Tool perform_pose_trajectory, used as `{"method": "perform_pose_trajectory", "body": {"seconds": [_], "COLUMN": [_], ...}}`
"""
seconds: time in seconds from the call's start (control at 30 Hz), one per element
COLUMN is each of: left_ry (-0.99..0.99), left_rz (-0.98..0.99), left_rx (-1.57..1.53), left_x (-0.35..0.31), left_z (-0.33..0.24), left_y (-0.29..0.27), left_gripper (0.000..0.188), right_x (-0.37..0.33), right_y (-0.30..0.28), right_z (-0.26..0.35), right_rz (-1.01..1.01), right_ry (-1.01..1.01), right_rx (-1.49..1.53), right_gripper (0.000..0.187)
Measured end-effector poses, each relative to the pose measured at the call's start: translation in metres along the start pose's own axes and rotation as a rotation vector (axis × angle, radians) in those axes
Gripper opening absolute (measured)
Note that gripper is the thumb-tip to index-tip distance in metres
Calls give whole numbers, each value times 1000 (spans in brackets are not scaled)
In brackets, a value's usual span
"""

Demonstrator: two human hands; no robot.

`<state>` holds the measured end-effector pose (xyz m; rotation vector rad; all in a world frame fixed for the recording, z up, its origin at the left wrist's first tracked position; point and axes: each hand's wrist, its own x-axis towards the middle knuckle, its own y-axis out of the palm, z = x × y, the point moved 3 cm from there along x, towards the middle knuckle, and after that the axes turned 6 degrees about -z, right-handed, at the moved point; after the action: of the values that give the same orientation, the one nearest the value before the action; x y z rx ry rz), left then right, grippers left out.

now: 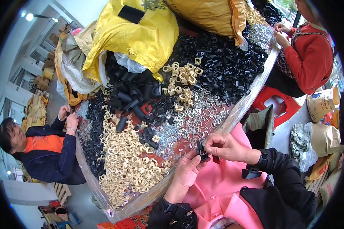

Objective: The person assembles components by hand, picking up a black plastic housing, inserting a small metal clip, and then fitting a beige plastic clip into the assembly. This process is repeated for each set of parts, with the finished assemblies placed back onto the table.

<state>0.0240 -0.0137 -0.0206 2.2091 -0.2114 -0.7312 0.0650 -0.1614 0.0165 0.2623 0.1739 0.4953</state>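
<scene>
A small black plastic part (pixel 202 153) with an upright prong is held up just past the table's near edge, above my pink apron. My left hand (pixel 186 170) is closed on its lower end between thumb and fingers. From the other side my right hand (pixel 227 147) pinches at the same part; its fingertips hide whatever small piece may be between them. Just beyond my hands lie bent silver wire pieces (pixel 193 122), small shiny metal bits (pixel 166 137) and a large heap of beige looped pieces (pixel 130 164).
Black plastic parts (pixel 229 57) and black tubes (pixel 124 97) cover the table farther back. A yellow sack (pixel 141 42) with a dark phone (pixel 131 14) on it stands there. Co-workers sit left (pixel 46 149) and far right (pixel 309 57). A red stool (pixel 281 107) is at right.
</scene>
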Motion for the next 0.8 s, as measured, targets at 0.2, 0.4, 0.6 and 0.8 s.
{"method": "perform_pose_trajectory", "body": {"seconds": [0.2,0.4,0.6,0.8], "left_ry": [30,15,-15,2], "left_rz": [-17,-31,-46,-63], "left_rx": [8,6,44,14], "left_x": [-4,-3,-2,-3], "left_z": [0,2,-2,-7], "left_y": [2,-5,-7,-19], "left_gripper": [30,29,27,24], "right_x": [-2,-6,2,17], "right_y": [5,8,2,-12], "right_z": [10,9,7,12], "right_rz": [-51,-21,48,332], "right_ry": [-561,-727,-290,-83], "right_rx": [-682,-884,-584,-636], "right_gripper": [11,13,14,15]}}
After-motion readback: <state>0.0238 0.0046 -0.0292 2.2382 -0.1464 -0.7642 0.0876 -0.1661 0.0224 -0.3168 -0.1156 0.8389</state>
